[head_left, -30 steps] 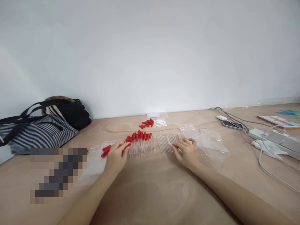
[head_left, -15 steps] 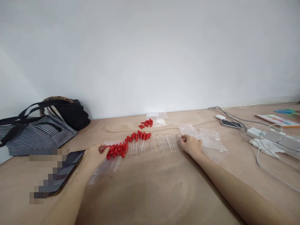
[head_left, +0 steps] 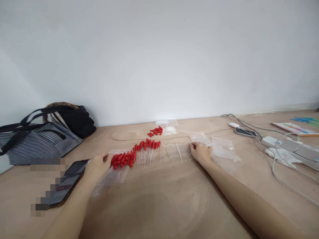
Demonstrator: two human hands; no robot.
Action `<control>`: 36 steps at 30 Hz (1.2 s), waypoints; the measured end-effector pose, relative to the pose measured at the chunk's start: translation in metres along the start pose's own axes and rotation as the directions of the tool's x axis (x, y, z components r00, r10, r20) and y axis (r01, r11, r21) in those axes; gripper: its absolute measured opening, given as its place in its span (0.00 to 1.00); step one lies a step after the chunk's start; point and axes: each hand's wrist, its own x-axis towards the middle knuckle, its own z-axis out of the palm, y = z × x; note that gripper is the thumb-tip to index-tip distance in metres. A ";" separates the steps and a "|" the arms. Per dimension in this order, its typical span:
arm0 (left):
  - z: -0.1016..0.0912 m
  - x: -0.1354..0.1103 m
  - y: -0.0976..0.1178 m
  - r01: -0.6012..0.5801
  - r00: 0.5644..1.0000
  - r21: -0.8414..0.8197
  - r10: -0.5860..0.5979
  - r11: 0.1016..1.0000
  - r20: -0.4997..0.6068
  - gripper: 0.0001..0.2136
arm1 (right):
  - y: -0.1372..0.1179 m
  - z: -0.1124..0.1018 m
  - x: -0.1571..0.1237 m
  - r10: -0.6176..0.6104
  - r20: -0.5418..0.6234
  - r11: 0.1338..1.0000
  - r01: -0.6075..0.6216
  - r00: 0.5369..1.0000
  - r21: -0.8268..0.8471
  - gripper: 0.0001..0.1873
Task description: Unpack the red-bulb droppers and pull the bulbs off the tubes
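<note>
My left hand [head_left: 98, 166] is at the left edge of a pile of red rubber dropper bulbs [head_left: 123, 159], fingers bent and pinched together. Whether a bulb is between the fingertips is hidden. Under the pile lies a clear plastic bag [head_left: 114, 177]. Droppers with red bulbs fitted on clear tubes [head_left: 147, 151] lie side by side to its right. Beyond them, a row of bare clear dropper tubes [head_left: 178, 152] reaches to my right hand [head_left: 201, 152]. Its closed fingertips touch the upper end of the row's right side; what they grip is hidden.
More red bulbs [head_left: 156, 131] and bagged clear tubes [head_left: 169, 129] lie farther back. Empty plastic bags [head_left: 224, 149] are right of my right hand. A phone [head_left: 68, 182] and striped bag [head_left: 42, 142] stand left. A power strip [head_left: 291, 147] with cables lies right.
My left hand has drawn slightly left, away from the middle of the bulb pile. My right hand has shifted a little left, onto the end of the tube row.
</note>
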 end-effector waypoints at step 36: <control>0.046 -0.018 0.136 -0.281 0.958 0.091 0.284 0.956 -0.031 0.15 | -0.018 -0.003 -0.050 -0.604 -0.321 0.758 0.650 0.729 0.051 0.12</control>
